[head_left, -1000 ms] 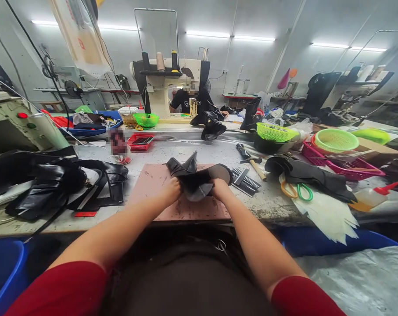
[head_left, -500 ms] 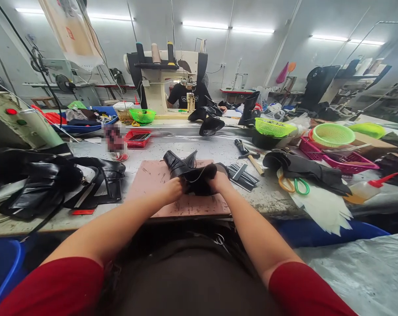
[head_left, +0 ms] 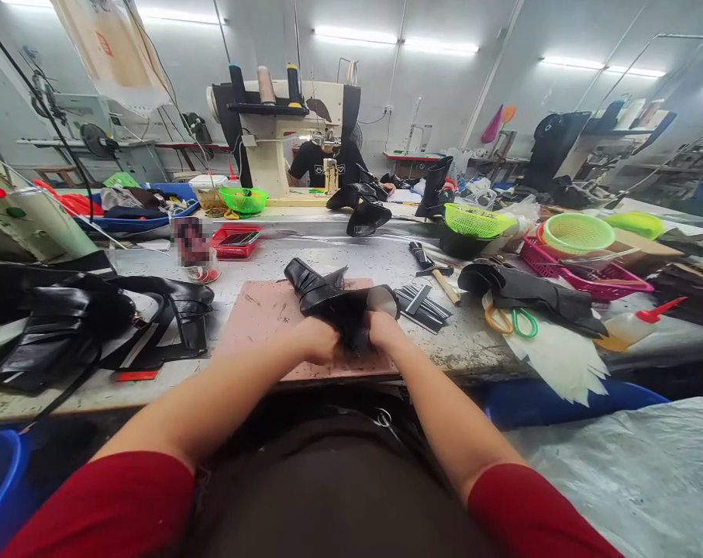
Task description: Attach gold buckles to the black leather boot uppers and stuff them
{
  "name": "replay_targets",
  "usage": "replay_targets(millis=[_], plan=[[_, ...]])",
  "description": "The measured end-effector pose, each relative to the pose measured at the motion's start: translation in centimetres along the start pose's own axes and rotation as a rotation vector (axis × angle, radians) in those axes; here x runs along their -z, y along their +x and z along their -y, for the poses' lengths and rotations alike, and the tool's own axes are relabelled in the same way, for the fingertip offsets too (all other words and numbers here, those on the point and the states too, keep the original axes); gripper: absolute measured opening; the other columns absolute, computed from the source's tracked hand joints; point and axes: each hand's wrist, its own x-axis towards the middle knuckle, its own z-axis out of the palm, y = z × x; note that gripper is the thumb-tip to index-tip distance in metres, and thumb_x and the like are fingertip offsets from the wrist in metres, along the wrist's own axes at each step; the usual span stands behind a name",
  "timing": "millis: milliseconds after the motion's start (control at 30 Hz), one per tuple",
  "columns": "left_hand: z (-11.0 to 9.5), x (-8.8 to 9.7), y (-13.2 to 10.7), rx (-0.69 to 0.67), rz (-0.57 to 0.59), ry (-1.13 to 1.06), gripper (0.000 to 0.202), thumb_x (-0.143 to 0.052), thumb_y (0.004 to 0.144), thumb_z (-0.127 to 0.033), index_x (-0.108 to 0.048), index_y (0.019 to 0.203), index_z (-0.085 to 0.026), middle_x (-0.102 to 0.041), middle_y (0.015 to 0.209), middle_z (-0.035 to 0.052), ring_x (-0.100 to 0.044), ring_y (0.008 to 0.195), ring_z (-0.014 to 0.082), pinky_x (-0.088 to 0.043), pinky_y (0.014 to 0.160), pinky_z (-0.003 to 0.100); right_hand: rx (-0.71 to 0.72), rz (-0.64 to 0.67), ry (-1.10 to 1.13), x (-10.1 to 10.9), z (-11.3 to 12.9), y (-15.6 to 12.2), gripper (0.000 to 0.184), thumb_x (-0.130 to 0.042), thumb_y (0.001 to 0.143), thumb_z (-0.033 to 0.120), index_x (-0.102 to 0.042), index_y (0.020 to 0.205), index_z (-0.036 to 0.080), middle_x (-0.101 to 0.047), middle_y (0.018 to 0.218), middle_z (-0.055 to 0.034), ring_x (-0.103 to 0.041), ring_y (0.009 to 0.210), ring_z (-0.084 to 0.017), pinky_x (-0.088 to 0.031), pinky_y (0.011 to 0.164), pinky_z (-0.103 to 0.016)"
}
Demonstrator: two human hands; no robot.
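A black leather boot upper [head_left: 311,288] lies over a pink board [head_left: 252,310] on the worktable, its pointed end towards the far left. My left hand [head_left: 322,339] is closed on the near edge of the upper, the fingertips hidden by dark material. On the right side of the same piece, my right hand [head_left: 383,329] is also closed, gripping its edge. Between the two hands the dark inner side is blurred. Just right of my right hand lie several black strips with white lines [head_left: 425,308].
A hammer [head_left: 446,287] and scissors [head_left: 524,322] lie to the right, near a glue bottle [head_left: 639,325]. More black boot pieces [head_left: 66,322] are heaped at left. A red tray [head_left: 235,242] stands farther back. Across the table a person [head_left: 325,167] sits behind a sewing machine [head_left: 275,147].
My left hand has moved nearer and slightly right, and the near edge of the upper has been turned down towards me. My right hand keeps its hold. The whole view has shifted a little.
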Motion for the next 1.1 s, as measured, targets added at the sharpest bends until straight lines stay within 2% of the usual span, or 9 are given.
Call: replay_targets(millis=[67,167,267,367,533,633,733,900,1100], plan=[[-1.7,-0.1,0.6,0.057,0.005,0.004,0.039,-0.056,0.077,-0.038,-0.064,0.104,-0.011,-0.067,0.096,0.0163,-0.060,0.091,0.0303,-0.046,0.080,0.041,-0.012,-0.022,0.043,0.4,-0.5,-0.2,0.027,-0.052,0.088,0.031,-0.054,0.110,0.015,-0.057,0.109,-0.0069,-0.058,0.092,-0.018,-0.050,0.078,-0.037],[-3.2,-0.8,0.5,0.168,-0.023,0.008,0.059,-0.046,0.083,-0.048,-0.047,0.128,-0.009,-0.049,0.128,0.0236,-0.046,0.115,0.0392,-0.036,0.091,0.055,-0.078,-0.105,0.095,1.6,-1.3,-0.4,0.024,-0.050,0.089,0.032,-0.056,0.104,0.014,-0.060,0.100,-0.0059,-0.059,0.086,-0.017,-0.050,0.075,-0.035],[-2.7,-1.6,-1.2,0.182,-0.008,-0.016,0.069,-0.044,0.083,-0.053,-0.034,0.136,-0.011,-0.034,0.140,0.0204,-0.031,0.128,0.0395,-0.022,0.098,0.063,-0.112,-0.180,0.128,2.1,-1.5,-0.7,0.018,-0.057,0.082,0.030,-0.061,0.088,0.014,-0.064,0.083,-0.0051,-0.060,0.079,-0.019,-0.047,0.069,-0.031],[-0.9,-1.8,-3.7,0.127,0.038,-0.050,0.071,-0.046,0.082,-0.055,-0.029,0.139,-0.017,-0.032,0.143,0.0146,-0.027,0.131,0.0358,-0.013,0.100,0.064,-0.058,-0.166,0.182,1.2,-0.9,-0.9,0.013,-0.066,0.069,0.028,-0.060,0.074,0.017,-0.064,0.071,-0.0019,-0.059,0.071,-0.018,-0.043,0.062,-0.026],[1.2,-0.5,-6.2,0.056,0.136,-0.084,0.071,-0.050,0.078,-0.058,-0.030,0.138,-0.026,-0.028,0.145,0.0120,-0.025,0.132,0.0368,-0.011,0.100,0.064,-0.025,-0.141,0.269,-1.0,-0.4,-0.7,0.009,-0.059,0.067,0.026,-0.054,0.064,0.019,-0.059,0.063,0.0010,-0.055,0.064,-0.016,-0.040,0.056,-0.023],[0.3,0.3,-5.5,0.034,0.124,-0.066,0.069,-0.050,0.076,-0.060,-0.043,0.132,-0.021,-0.036,0.141,0.0136,-0.027,0.130,0.0361,-0.011,0.104,0.058,-0.027,-0.153,0.275,-1.6,-0.5,-0.8,0.006,-0.057,0.064,0.020,-0.051,0.064,0.019,-0.056,0.062,0.0015,-0.054,0.065,-0.016,-0.039,0.057,-0.024],[-1.9,0.5,-3.8,0.038,0.073,-0.084,0.075,-0.049,0.073,-0.066,-0.053,0.122,-0.010,-0.051,0.128,0.0194,-0.040,0.121,0.0343,-0.023,0.105,0.045,-0.023,-0.164,0.253,-1.8,-0.3,-1.0,0.008,-0.055,0.063,0.017,-0.052,0.070,0.019,-0.055,0.067,0.0001,-0.052,0.068,-0.017,-0.039,0.060,-0.025],[-4.6,-0.4,-2.0,0.156,0.015,-0.100,0.082,-0.049,0.070,-0.070,-0.044,0.131,-0.016,-0.045,0.132,0.0200,-0.041,0.118,0.0402,-0.032,0.096,0.051,0.015,-0.090,0.192,0.0,-0.1,-0.4,0.030,-0.062,0.054,0.010,-0.056,0.083,0.017,-0.057,0.088,-0.0054,-0.052,0.073,-0.018,-0.039,0.064,-0.026],[-1.9,-1.4,-5.0,0.016,0.078,-0.217,0.071,-0.047,0.079,-0.060,-0.034,0.137,-0.021,-0.031,0.144,0.0120,-0.023,0.133,0.0320,-0.016,0.106,0.051,0.061,0.012,0.178,3.1,0.1,0.2,0.005,-0.060,0.065,0.015,-0.059,0.068,0.018,-0.060,0.072,-0.0006,-0.053,0.070,-0.015,-0.039,0.065,-0.024]])
